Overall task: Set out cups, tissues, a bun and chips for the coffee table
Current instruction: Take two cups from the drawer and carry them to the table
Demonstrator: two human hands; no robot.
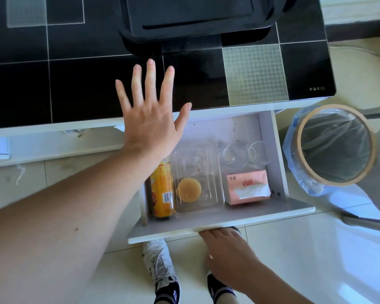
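**Drawer open, left hand spread over the surface**

Your left hand (150,119) is at the centre of the frame, fingers straight and splayed, grip released, holding nothing, above the front edge of the black glass coffee-table surface (75,88). Whether the palm touches the surface, I cannot tell. Your right hand (226,249), at lower centre, has its fingers curled under the front panel of the white pulled-out drawer (217,224), gripping it.

Inside the drawer, left to right: an orange cylindrical chip can (161,191) lying on its side, partly hidden by your left forearm; just beside it a clear plastic clamshell box (198,172) with a round golden bun (188,189) in its near end; then a pink soft pack of tissues (247,186) with a white sheet poking out. Behind the tissues, toward the drawer's back, two clear glass cups (241,153).

A black rectangular tray (198,18) sits on the surface at upper centre. A round bin with a blue liner (336,145) stands on the floor at right.
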